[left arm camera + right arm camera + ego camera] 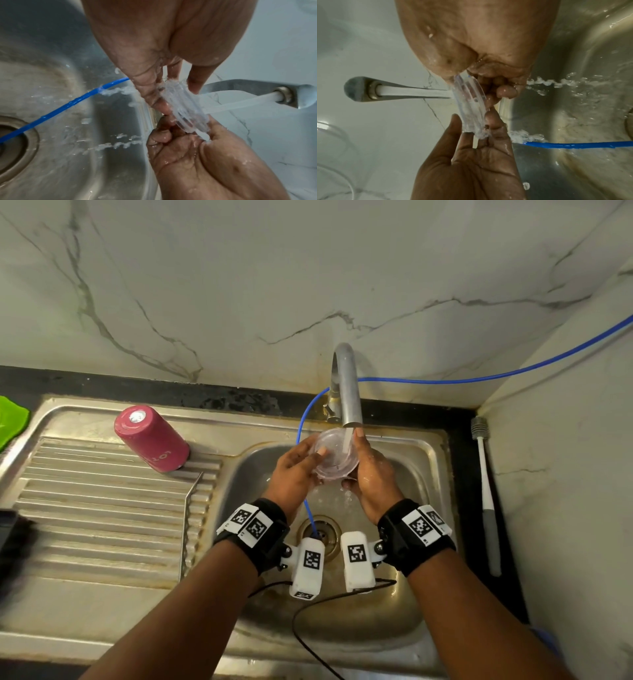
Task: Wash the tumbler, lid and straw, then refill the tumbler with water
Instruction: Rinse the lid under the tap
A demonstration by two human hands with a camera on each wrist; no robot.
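No legible text; tumbler (152, 438) lettering unreadable.

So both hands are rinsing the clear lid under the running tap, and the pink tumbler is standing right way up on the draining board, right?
Not quite: in the head view the pink tumbler stands upside down on the draining board. The rest holds: left hand and right hand hold the clear lid under the running tap.

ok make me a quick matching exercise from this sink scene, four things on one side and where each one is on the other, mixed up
Things:
1. lid
2. pink tumbler
3. bottle brush
4. blue tube

Places:
A. on the dark counter right of the sink
B. upside down on the ribbed draining board
C. runs along the wall and down into the drain
D. held by both hands under the running tap

Pairs: 1-D, 2-B, 3-A, 4-C
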